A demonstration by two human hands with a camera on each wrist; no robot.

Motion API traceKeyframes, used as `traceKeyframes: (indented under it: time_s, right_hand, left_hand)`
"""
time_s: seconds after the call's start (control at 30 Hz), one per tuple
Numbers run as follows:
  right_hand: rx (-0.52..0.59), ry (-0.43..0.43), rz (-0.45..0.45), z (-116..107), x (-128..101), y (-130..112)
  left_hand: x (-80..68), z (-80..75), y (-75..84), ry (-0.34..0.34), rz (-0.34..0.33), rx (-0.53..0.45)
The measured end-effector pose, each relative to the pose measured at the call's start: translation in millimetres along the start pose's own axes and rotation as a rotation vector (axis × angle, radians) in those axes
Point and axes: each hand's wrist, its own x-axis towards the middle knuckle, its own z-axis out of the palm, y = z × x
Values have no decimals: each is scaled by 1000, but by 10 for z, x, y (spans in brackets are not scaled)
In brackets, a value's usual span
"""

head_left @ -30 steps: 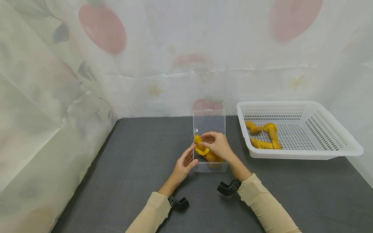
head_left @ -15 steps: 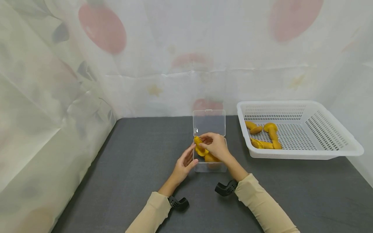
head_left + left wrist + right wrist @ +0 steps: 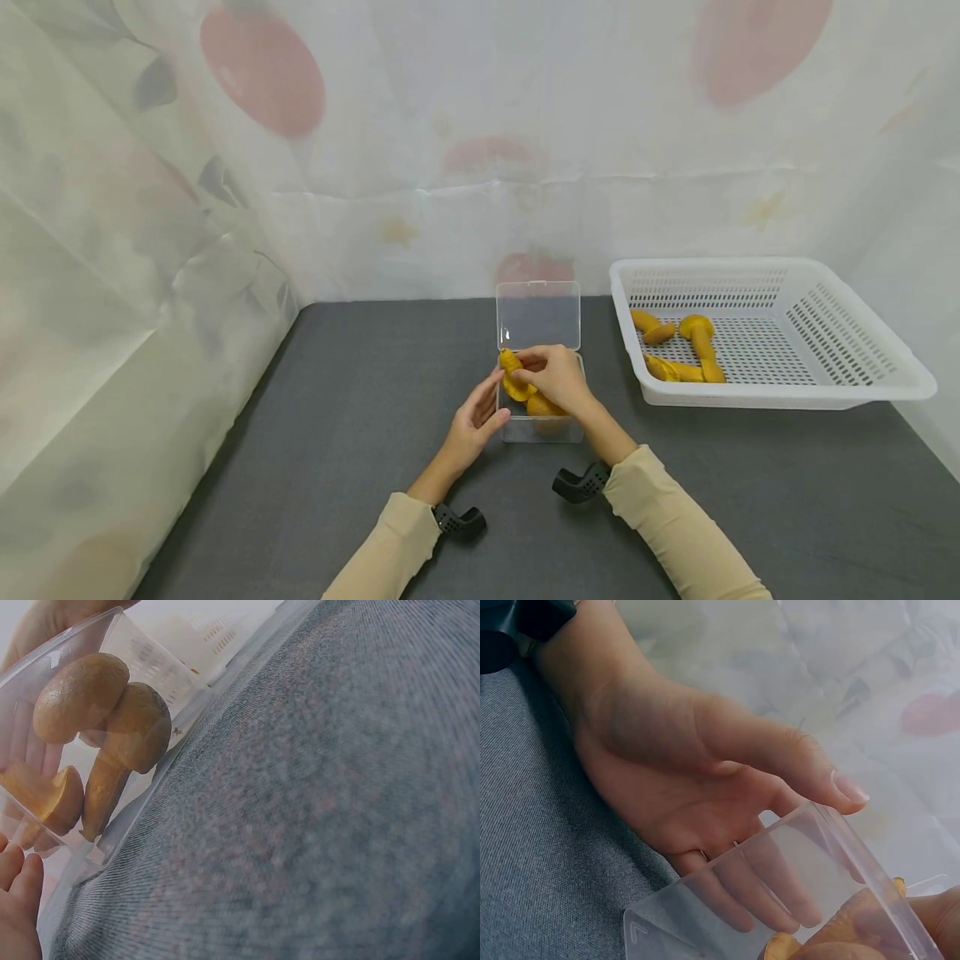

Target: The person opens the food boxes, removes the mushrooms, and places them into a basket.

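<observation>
The left hand [image 3: 468, 429], fingers extended and relaxed, remains at the left wall of a smooth, clear plastic box [image 3: 536, 432], lid [image 3: 537, 315] raised. At the box's left side, depth unconfirmed, the right hand [image 3: 555, 377] pinches a ridged yellow mushroom [image 3: 510, 363]; that hand has shifted slightly leftward while the piece barely moved, judged a minor positioning adjustment, beside a smooth, round-capped mushroom [image 3: 543, 406] in the box. Far right, a white perforated plastic basket [image 3: 787, 397] holds further long-stemmed mushrooms [image 3: 701, 343], unchanged.
</observation>
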Motion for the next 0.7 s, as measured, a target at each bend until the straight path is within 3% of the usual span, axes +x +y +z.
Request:
traceKeyframes:
  time_s: [0.7]
  right_hand:
    - [106,94,-53,-129,-81,-44]
  left_hand:
    - [-11,9,-2,16,15,11]
